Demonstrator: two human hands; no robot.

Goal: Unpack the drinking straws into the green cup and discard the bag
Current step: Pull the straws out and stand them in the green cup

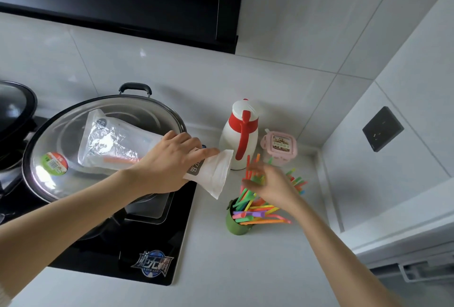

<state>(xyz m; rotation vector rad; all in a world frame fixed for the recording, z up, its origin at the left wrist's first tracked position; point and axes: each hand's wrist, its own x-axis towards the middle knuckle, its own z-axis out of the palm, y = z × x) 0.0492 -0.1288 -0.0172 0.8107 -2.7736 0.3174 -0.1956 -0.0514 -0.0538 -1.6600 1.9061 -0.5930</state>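
Bare forearms, no visible sleeves

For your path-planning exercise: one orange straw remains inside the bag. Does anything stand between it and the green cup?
Yes. The left hand grips the bag around its middle, pinching it between the orange straw and the open mouth. Past the mouth, the right hand and the straws fanned across the green cup crowd the opening.

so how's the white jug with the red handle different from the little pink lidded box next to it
The white jug with the red handle is tall and tapers towards its top; the little pink lidded box is low and squarish. The jug is plain white with red trim, while the box carries a printed picture label on its lid. The jug is clearly the larger. Both stand upright on the pale counter by the tiled wall.
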